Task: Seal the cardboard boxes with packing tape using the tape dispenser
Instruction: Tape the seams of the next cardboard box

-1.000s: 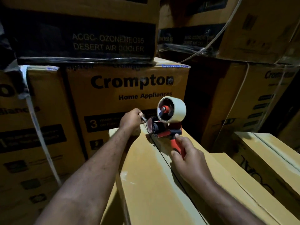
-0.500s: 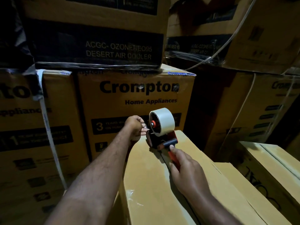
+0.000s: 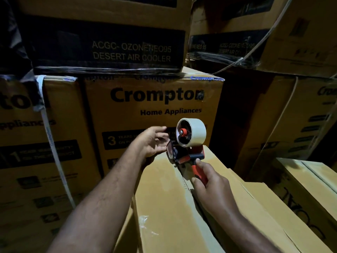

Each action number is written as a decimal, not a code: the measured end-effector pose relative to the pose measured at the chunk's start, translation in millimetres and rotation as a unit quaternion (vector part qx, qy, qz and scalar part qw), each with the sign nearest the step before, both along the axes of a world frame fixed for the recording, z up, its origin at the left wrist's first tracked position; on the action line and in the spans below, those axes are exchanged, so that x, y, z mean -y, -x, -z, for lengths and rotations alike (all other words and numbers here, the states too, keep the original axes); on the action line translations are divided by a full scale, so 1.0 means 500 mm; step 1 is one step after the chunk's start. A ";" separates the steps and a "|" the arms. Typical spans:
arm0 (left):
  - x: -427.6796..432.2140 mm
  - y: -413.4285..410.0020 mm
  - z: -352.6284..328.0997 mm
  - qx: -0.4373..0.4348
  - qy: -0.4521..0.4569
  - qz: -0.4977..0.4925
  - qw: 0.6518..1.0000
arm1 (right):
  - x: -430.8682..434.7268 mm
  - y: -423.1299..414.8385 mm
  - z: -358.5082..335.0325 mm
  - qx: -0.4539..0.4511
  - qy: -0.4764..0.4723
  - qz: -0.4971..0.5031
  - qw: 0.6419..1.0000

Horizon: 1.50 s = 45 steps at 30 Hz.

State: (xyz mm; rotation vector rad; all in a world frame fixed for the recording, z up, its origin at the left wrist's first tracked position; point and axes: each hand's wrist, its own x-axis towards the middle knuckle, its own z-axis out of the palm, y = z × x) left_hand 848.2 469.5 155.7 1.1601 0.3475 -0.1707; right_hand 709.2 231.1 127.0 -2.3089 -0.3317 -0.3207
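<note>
On the matte cardboard box's [image 3: 164, 207] far end, the red plastic tape dispenser [image 3: 184, 156] runs along its seam [image 3: 184, 181], handle nearward, gripped by the right hand [image 3: 213, 187]. The left hand's [image 3: 155, 141] fingers are loosely spread.

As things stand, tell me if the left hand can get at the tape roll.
Probably yes. The left hand sits open just left of the tape roll, nothing between them; the right hand grips only the dispenser handle, lower down.
</note>
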 end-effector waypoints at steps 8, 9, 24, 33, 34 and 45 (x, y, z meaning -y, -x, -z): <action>-0.004 -0.007 0.010 0.018 -0.247 -0.001 0.969 | -0.010 0.000 -0.002 0.026 -0.016 0.015 0.999; -0.003 -0.005 0.009 0.020 -0.293 0.016 0.956 | -0.009 0.001 -0.001 0.027 -0.015 0.016 0.999; 0.012 -0.028 0.030 0.043 -0.391 -0.009 0.919 | -0.027 -0.002 -0.007 0.023 0.081 -0.037 0.996; -0.016 -0.022 0.044 0.006 -0.594 -0.030 0.804 | -0.032 -0.001 -0.011 0.014 0.073 -0.028 0.997; -0.013 -0.017 0.050 0.027 -0.611 -0.051 0.789 | -0.032 -0.001 -0.012 0.011 0.068 -0.026 0.997; 0.012 -0.004 0.028 0.171 -0.392 -0.065 0.902 | -0.026 0.002 -0.015 -0.008 0.069 -0.038 0.997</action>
